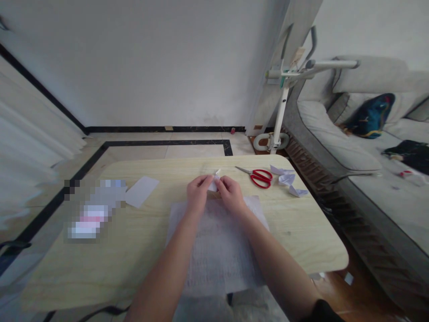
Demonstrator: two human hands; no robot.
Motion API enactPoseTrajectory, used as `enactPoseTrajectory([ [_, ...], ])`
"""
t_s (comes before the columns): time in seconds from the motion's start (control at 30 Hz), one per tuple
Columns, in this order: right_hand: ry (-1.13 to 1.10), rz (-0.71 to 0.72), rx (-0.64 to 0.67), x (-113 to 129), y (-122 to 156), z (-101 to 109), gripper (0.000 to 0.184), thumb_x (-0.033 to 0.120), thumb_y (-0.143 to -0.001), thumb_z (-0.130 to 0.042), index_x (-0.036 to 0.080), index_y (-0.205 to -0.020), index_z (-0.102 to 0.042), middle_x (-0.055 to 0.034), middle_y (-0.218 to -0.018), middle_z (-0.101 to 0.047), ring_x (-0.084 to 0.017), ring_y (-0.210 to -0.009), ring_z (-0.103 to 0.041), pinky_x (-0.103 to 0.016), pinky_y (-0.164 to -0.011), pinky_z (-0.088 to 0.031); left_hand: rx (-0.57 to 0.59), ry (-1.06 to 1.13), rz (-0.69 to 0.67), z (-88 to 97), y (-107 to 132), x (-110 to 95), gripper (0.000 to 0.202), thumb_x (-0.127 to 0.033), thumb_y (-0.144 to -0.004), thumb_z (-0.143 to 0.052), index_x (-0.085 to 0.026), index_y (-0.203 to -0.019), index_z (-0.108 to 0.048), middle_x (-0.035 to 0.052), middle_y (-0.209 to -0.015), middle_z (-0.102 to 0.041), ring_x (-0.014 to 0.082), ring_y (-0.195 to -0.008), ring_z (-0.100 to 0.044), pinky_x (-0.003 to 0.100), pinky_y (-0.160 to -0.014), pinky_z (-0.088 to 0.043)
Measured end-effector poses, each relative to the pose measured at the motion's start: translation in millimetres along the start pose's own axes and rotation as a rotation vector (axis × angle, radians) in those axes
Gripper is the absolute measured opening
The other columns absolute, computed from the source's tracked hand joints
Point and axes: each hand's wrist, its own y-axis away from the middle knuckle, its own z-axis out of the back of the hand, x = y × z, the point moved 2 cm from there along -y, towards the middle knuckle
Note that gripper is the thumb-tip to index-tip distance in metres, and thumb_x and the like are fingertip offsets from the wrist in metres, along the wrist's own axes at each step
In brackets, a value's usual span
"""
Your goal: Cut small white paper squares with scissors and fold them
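Between both hands, above the table's middle, is a small piece of folded white paper (213, 185). My left hand (198, 191) pinches its left side, fingers closed. On its right side my right hand (230, 192) is closed in a pinch as well. The fingers cover much of the paper, so its full shape is hidden. Under my wrists and forearms lies a large, thin whitish sheet (221, 250) with faint marks. Red-handled scissors (261, 178) lie right of my right hand, with their blades pointing left.
Several folded white paper pieces (287, 180) lie near the right edge of the wooden table (301, 237). A flat white paper (142, 191) is on the left, beside a pixelated patch. A grey sofa (392, 179) stands to the right, a white exercise frame (280, 112) behind.
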Motion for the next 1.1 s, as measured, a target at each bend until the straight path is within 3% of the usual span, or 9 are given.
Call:
enactPoseTrajectory([
  [0.3, -0.002, 0.005, -0.025, -6.0, -1.6, 1.6, 0.031, 0.037, -0.09, -0.041, 0.021, -0.063, -0.038, 0.0044, -0.058, -0.039, -0.012, -0.057, -0.037, -0.026, -0.054, -0.028, 0.244, -0.315, -0.164, 1.3, 0.7, -1.7, 0.035, -0.041, -0.082, -0.05, -0.016, -0.061, -0.059, -0.0004, -0.059, -0.054, 0.0139, -0.062, -0.049, 0.024, -0.056, -0.036],
  [0.6, 0.054, -0.042, -0.001, -5.2, -1.1, 0.9, 0.036, 0.041, -0.091, -0.039, 0.019, -0.064, -0.046, 0.0026, -0.058, -0.046, -0.013, -0.058, -0.044, -0.026, -0.054, -0.029, 0.197, -0.441, -0.237, 0.3, 0.1, 6.1, 0.037, -0.043, -0.087, -0.044, -0.017, -0.063, -0.056, -0.0006, -0.059, -0.052, 0.0136, -0.061, -0.047, 0.024, -0.058, -0.032],
  [0.77, 0.106, -0.004, -0.01, 0.0, 0.2, 1.8, 0.035, 0.039, -0.092, -0.039, 0.021, -0.063, -0.042, 0.003, -0.056, -0.045, -0.013, -0.055, -0.042, -0.026, -0.054, -0.029, 0.173, -0.397, -0.257, -0.2, 1.2, 6.5, 0.037, -0.043, -0.087, -0.046, -0.017, -0.064, -0.058, 0.0, -0.06, -0.054, 0.0143, -0.062, -0.047, 0.025, -0.059, -0.032],
  [0.93, 0.102, 0.001, -0.044, -0.5, 0.2, 3.5, 0.035, 0.039, -0.092, -0.037, 0.021, -0.063, -0.041, 0.003, -0.056, -0.044, -0.013, -0.055, -0.042, -0.026, -0.054, -0.028, 0.248, -0.316, -0.191, -1.3, 3.9, 1.9, 0.035, -0.042, -0.085, -0.048, -0.017, -0.061, -0.055, -0.0016, -0.057, -0.049, 0.0133, -0.058, -0.044, 0.024, -0.055, -0.03],
  [1.1, 0.091, -0.023, -0.073, -5.5, -2.4, 5.1, 0.034, 0.04, -0.092, -0.037, 0.021, -0.064, -0.041, 0.0033, -0.057, -0.044, -0.013, -0.056, -0.04, -0.026, -0.055, -0.028, 0.286, -0.387, -0.222, -2.5, 5.1, 3.5, 0.035, -0.041, -0.086, -0.047, -0.017, -0.06, -0.051, -0.0028, -0.055, -0.046, 0.0123, -0.056, -0.042, 0.024, -0.054, -0.029],
])
